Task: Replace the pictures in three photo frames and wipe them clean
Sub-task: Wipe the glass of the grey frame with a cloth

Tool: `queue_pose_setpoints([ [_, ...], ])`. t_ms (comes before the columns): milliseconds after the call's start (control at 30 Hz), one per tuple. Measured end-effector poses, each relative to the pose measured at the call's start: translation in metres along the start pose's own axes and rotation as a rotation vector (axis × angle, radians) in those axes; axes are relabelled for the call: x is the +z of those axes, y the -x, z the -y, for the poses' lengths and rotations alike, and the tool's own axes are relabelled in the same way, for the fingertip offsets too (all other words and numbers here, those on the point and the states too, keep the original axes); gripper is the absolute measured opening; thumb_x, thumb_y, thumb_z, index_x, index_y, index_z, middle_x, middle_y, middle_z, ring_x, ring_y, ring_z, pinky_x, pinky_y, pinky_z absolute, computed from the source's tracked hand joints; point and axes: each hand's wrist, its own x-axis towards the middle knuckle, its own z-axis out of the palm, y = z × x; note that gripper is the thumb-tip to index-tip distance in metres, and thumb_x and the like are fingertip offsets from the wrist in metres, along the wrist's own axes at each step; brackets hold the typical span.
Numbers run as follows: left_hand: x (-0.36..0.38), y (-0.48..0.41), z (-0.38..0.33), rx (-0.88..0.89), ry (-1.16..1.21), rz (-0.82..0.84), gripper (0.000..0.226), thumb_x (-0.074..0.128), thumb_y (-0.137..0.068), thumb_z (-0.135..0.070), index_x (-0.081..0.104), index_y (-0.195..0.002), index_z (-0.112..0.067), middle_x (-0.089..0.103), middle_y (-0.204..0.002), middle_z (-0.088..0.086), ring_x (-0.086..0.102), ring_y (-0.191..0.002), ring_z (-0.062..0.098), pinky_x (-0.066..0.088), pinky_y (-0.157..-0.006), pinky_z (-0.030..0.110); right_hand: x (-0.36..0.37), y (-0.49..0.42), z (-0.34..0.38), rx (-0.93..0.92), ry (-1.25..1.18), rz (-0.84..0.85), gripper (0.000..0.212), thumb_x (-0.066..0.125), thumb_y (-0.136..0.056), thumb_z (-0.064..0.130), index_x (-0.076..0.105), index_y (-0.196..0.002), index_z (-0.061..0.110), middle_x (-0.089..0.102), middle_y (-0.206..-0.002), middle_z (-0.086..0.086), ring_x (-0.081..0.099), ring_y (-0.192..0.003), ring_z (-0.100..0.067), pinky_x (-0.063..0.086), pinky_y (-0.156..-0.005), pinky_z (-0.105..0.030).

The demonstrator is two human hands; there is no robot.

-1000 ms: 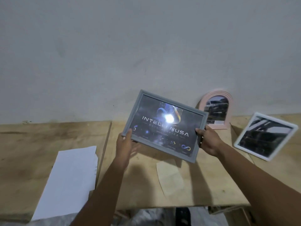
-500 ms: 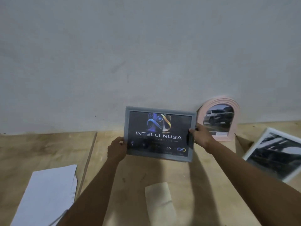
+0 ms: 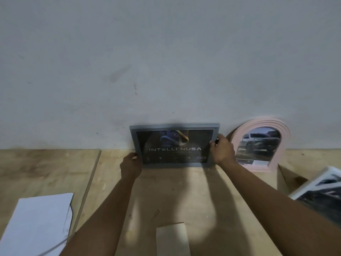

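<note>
Left grip (image 3: pixel 130 166) and right grip (image 3: pixel 222 149) are clutching the grey frame (image 3: pixel 134 139) by its sides; it's standing upright, showing a dark INTELLI NUSA picture (image 3: pixel 175 149).

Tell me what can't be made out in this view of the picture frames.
Head view:
Grey rectangular photo frame: small print below its title, blurred.
White-bordered rectangular frame: cut off by the right edge, blurred.
Beige cloth: cut off by the bottom edge.
Left hand: its grip behind the grey frame, hidden.
</note>
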Motion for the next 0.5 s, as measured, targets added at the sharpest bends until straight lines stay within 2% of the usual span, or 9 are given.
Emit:
queue_pose_setpoints([
  [100,0.0,-0.003,-0.006,0.028,0.009,-0.013,0.033,0.052,-0.102,-0.022,0.064,-0.131,-0.011,0.068,-0.126,0.018,0.062,-0.113,0.042,0.05,-0.101,0.049,0.003,-0.001,0.004,0.01,0.005,-0.027,0.022,0.052,-0.102,0.018,0.058,-0.119,0.007,0.067,-0.116,-0.022,0.061,-0.107,-0.042,0.046,-0.085,-0.039],
  [267,-0.004,0.005,0.003,0.036,0.124,-0.011,0.044,0.06,-0.098,-0.038,0.056,-0.139,-0.023,0.068,-0.127,0.01,0.068,-0.107,0.032,0.057,-0.091,0.051,0.003,0.015,0.003,0.038,-0.071,-0.035,0.036,0.058,-0.1,0.021,0.051,-0.131,0.006,0.065,-0.12,-0.023,0.061,-0.111,-0.04,0.047,-0.09,-0.039],
  [367,-0.006,0.027,0.008,0.081,0.082,-0.053,0.04,0.064,-0.096,-0.036,0.055,-0.129,-0.015,0.068,-0.119,0.01,0.068,-0.101,0.031,0.057,-0.088,0.044,0.005,0.048,-0.006,0.047,-0.086,-0.065,0.045,0.061,-0.096,0.023,0.046,-0.133,0.003,0.061,-0.125,-0.023,0.06,-0.113,-0.04,0.046,-0.091,-0.039],
  [433,-0.007,0.043,0.016,0.087,-0.061,0.017,0.03,0.061,-0.098,-0.034,0.059,-0.117,-0.011,0.07,-0.108,0.009,0.066,-0.096,0.031,0.051,-0.081,0.034,0.012,0.082,-0.016,0.093,0.015,0.055,0.036,0.06,-0.095,0.032,0.054,-0.12,0.006,0.064,-0.121,-0.02,0.062,-0.109,-0.039,0.047,-0.087,-0.037],
  [500,-0.008,0.057,0.029,0.028,-0.192,0.212,0.026,0.061,-0.098,-0.038,0.062,-0.106,-0.013,0.071,-0.103,0.009,0.068,-0.092,0.031,0.052,-0.076,0.033,0.016,0.119,-0.02,0.139,0.235,0.364,0.04,0.056,-0.096,0.045,0.06,-0.114,0.01,0.065,-0.123,-0.015,0.062,-0.114,-0.038,0.048,-0.09,-0.036],
])
